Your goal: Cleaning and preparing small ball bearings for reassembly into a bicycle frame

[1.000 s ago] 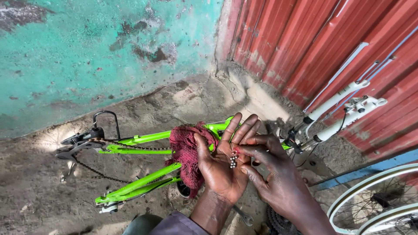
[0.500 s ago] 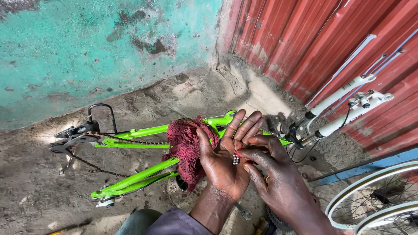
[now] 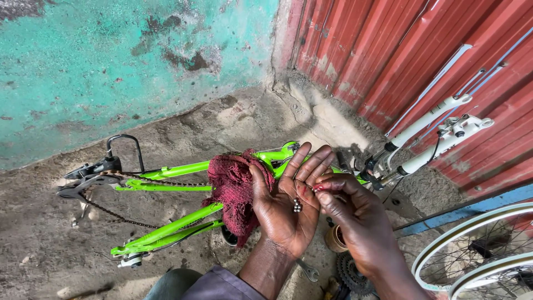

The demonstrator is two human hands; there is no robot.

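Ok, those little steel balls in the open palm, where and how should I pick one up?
Come from above with the right hand, thumb and forefinger tips pinching one ball at its sides. The steel balls sit clustered in the hollow of the left hand, which is palm-up and cupped, so only the top is free. They are round and would likely roll; a light grip on the outermost ball seems safest.

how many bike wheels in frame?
2, both at the bottom right corner: the outer wheel arcs above the inner wheel nested below it. Both are cut off by the frame edge; more may lie out of view.
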